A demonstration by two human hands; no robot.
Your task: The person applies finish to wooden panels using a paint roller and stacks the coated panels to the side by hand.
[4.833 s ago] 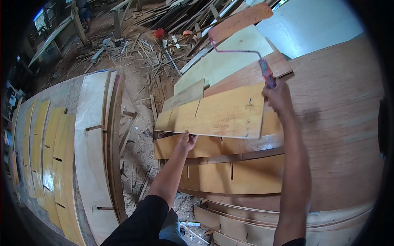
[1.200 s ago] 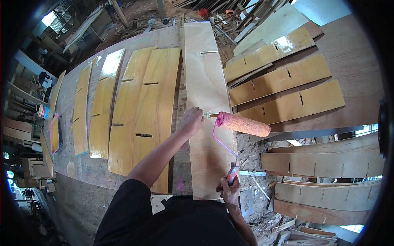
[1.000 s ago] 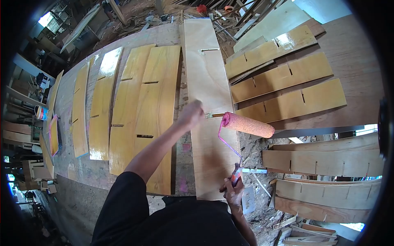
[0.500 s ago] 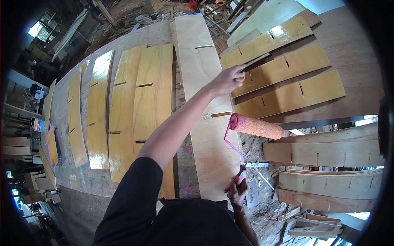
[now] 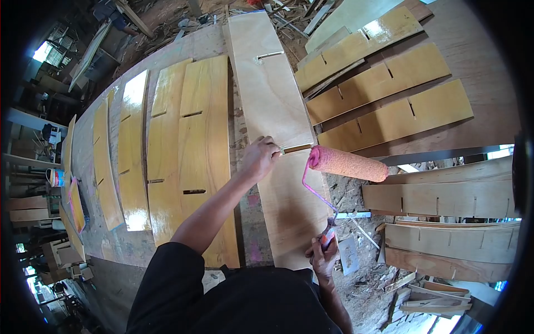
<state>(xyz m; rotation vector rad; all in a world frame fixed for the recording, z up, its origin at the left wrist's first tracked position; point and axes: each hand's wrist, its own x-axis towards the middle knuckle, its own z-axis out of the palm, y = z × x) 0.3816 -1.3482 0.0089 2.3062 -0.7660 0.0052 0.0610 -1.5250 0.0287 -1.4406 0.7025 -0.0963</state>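
A long pale board lies in front of me, with one slot near its far end and another at its middle. My left hand is over the left edge of this board, fingers closed beside the middle slot; what they pinch, if anything, is too small to make out. My right hand grips the handle of a paint roller near the board's near end. The roller's pink and orange sleeve hangs over the board's right edge, just right of the middle slot.
Yellow coated boards with slots lie side by side to the left. More yellow boards rest on a brown sheet at the upper right. Unpainted slotted boards are at the right. A paint bucket stands far left; wood scraps litter the ground.
My left hand reached out over the pale board toward the right, then came back to the middle slot's left end. My right hand still holds the roller. The view has shifted slightly.
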